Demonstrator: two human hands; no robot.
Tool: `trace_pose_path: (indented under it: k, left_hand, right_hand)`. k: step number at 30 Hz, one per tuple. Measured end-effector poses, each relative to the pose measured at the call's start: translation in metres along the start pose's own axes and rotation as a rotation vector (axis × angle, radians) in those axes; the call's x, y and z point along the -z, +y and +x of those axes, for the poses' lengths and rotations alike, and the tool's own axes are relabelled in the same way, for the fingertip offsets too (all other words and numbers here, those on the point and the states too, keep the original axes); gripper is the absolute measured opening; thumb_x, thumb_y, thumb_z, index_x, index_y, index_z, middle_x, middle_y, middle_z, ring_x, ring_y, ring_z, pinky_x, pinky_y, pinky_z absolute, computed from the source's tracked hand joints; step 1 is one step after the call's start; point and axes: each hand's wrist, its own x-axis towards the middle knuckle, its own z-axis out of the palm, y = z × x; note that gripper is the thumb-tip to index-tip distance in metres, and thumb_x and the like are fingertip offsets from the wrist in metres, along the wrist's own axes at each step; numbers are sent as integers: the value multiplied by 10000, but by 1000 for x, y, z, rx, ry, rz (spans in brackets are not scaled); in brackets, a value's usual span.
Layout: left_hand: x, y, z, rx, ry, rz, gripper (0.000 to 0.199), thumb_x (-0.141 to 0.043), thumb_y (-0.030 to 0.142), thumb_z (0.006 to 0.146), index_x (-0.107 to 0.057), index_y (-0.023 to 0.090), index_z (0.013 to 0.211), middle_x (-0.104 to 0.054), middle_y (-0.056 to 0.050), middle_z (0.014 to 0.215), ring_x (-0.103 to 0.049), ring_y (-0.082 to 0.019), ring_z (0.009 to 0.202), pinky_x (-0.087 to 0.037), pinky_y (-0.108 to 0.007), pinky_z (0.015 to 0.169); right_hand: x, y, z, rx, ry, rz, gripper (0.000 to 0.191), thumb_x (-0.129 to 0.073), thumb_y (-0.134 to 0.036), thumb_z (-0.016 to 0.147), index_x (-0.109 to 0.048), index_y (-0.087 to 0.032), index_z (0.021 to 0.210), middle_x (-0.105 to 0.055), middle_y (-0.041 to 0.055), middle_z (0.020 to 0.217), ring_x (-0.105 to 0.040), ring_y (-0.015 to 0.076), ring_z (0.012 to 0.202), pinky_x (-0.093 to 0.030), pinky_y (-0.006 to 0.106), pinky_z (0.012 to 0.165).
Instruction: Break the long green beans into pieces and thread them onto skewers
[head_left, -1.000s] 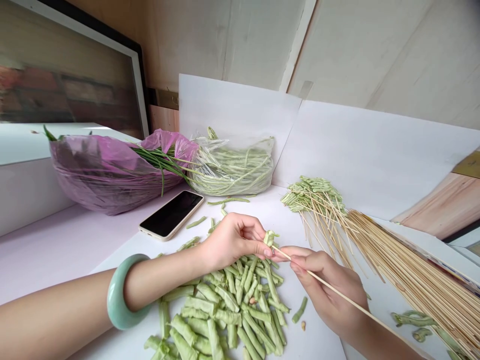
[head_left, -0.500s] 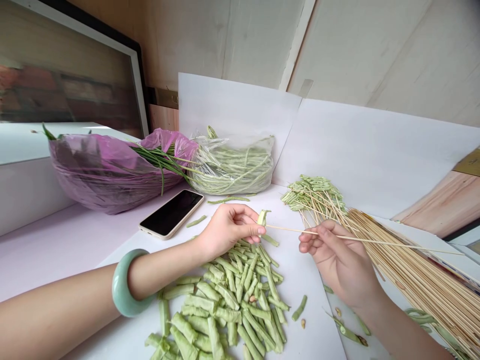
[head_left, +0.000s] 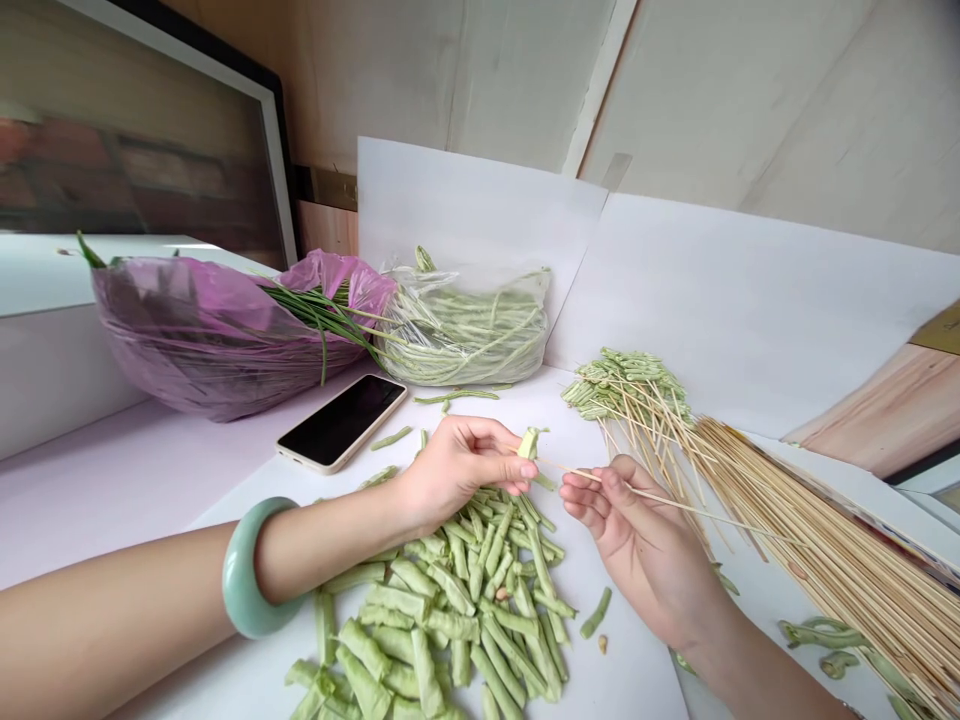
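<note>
Between the thumb and fingers of my left hand (head_left: 469,465) is a short piece of green bean (head_left: 529,443), held above the pile. My right hand (head_left: 645,560) pinches a thin bamboo skewer (head_left: 697,512), whose tip end reaches the bean piece and passes into it. The skewer's other end points away to the right. Below both hands lies a heap of cut green bean pieces (head_left: 450,610) on a white sheet. Right of centre, a bunch of skewers threaded with bean pieces (head_left: 630,380) lies on the table.
Many bare bamboo skewers (head_left: 840,530) lie at the right, with bean scraps (head_left: 821,635) beside them. A phone (head_left: 341,422) rests at left of centre. Behind it stand a purple bag of green stalks (head_left: 225,340) and a clear bag of long beans (head_left: 472,330).
My right hand has moved left and slightly down, closer to my left hand, with the skewer sliding further into the bean piece. My left hand has barely shifted.
</note>
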Motion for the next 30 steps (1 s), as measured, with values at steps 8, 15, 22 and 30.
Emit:
trace_pose_path:
  k: [8,15,22,30]
  left_hand:
    - [-5,-2,-5,68,-58,-66,265,-851,169,486,-639,90,625,-675,-35,571,-598,-99,499,-483,-214,555]
    - [-9,-5,-9,21,-159,-59,190,-824,128,537,-683,106,662,-700,-32,670,-649,-126,624,-508,-245,660]
    - [-8,-1,-5,-6,-114,-26,264,-824,139,536,-710,114,773,-695,-29,686,-613,-103,597,-481,-228,620]
    - [12,2,11,-79,165,153,387,-744,280,652,-630,113,982,-656,-55,810,-599,-135,712,-475,-261,654]
  right_hand:
    - [-13,3,-11,-42,-33,41,188,-729,-329,747,-596,-225,664,-753,16,784,-702,147,730,-581,277,718]
    - [-18,5,-14,-33,-72,85,134,-753,-297,732,-662,-213,682,-694,-13,615,-627,77,558,-522,173,572]
    - [-16,-5,-8,3,-63,37,122,-798,-279,673,-708,-216,727,-685,-6,619,-618,80,548,-525,181,559]
    - [22,-31,17,434,217,-460,189,-750,-374,707,-695,-203,765,-640,7,616,-590,130,534,-526,263,510]
